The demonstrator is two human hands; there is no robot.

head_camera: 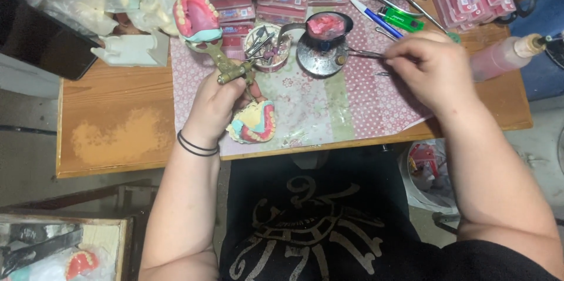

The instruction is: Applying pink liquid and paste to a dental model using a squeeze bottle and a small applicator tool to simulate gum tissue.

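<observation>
Presently the left hand (pixel 220 102) is clamped round the hinge of an opened denture articulator (pixel 226 69), exposing the lower denture (pixel 254 123); the right hand (pixel 429 66) pinches a thin metal tool (pixel 364 53), tip reaching the wax dish (pixel 326 25), apparently for wax.

two hands (pixel 220 102), two pens (pixel 376 18)

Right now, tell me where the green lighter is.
In the head view, the green lighter lies on the patterned mat at the table's far right, beside the blue pen, just beyond the right hand.
</observation>
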